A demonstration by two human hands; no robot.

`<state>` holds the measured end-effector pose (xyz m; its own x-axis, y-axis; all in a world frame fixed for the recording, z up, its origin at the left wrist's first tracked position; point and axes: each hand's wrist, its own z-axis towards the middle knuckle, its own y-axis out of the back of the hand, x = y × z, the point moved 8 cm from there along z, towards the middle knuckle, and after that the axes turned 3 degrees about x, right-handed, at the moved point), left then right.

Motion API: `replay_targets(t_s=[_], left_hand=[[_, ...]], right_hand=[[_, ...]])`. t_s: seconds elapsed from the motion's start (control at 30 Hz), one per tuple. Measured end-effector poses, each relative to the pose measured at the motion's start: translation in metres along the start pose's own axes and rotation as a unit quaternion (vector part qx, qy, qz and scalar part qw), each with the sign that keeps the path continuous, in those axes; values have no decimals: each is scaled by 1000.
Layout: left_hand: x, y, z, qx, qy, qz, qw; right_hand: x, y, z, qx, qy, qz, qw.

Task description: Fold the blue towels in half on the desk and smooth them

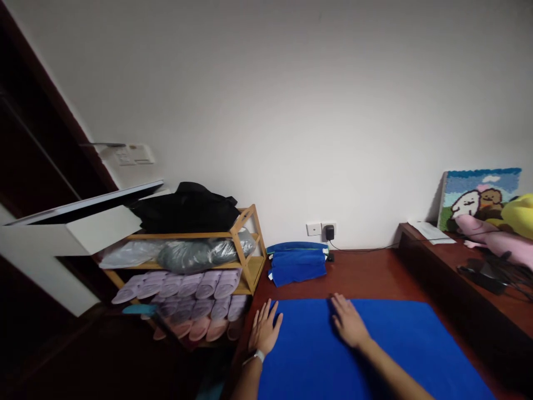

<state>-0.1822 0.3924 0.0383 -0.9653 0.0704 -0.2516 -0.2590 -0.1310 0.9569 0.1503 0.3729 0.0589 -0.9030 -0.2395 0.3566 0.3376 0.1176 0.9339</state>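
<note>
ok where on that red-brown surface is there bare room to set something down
Bare wood lies between the folded blue cloth, the spread blue cloth and the raised ledge. The ledge is crowded: pink plush toy, black cables; the rack is packed with slippers.

Single head-worn view, facing pale wall (283, 122), looking down, hands (265, 329) near

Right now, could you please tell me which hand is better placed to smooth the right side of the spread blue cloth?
Probably the right hand: it is nearer that side of the blue cloth, while the left hand is at the opposite edge.
</note>
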Motion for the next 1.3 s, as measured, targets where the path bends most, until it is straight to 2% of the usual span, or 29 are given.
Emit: replay_targets(t_s=[0.07, 0.13, 0.2, 0.23, 0.3, 0.37, 0.43, 0.63, 0.7, 0.77, 0.87, 1.0, 1.1, 1.17, 1.2, 1.27, 1.3], left_hand=[[0, -5, 1, -9, -3, 18, 1000], [2, -10, 3, -14, 1, 29, 999], [5, -15, 5, -19, 2, 37, 999], [6, -16, 6, -22, 3, 40, 999], [7, -18, 7, -28, 3, 44, 999], [6, -18, 7, -30, 1, 47, 998], [5, -17, 7, -27, 1, 51, 998], [3, -13, 8, -8, 4, 57, 998], [4, -14, 8, -8, 4, 59, 998], [3, -15, 7, -8, 1, 63, 998], [2, -15, 9, 5, -5, 63, 998], [2, -5, 10, 42, -6, 38, 998], [-2, 13, -4, 24, -18, 15, 999], [-9, 23, -27, -9, -38, 7, 999], [-15, 25, -42, -20, -54, 7, 998], [-29, 22, -72, -23, -87, 17, 996], [-35, 18, -86, -18, -98, 24, 995]], right_hand=[[65, -24, 16, 46, 53, 26, 997], [107, -40, 29, 56, 83, 49, 994], [124, -47, 39, 52, 89, 61, 993], [123, -48, 42, 49, 87, 62, 993], [107, -46, 43, 46, 76, 54, 995], [71, -40, 35, 40, 55, 40, 997], [15, -29, 20, 22, 14, 26, 999], [-209, 19, -60, -57, -183, -2, 981], [-268, 29, -83, -101, -229, 13, 968], [-305, 31, -96, -141, -244, 40, 959], [-327, 22, -100, -158, -245, 67, 954], [-328, 23, -100, -156, -246, 105, 951], [-306, 42, -102, -199, -245, 121, 941], [-265, 53, -101, -230, -220, 109, 942], [-233, 54, -97, -232, -195, 102, 947], [-154, 46, -84, -200, -132, 91, 966], [-107, 36, -75, -164, -93, 88, 978]])
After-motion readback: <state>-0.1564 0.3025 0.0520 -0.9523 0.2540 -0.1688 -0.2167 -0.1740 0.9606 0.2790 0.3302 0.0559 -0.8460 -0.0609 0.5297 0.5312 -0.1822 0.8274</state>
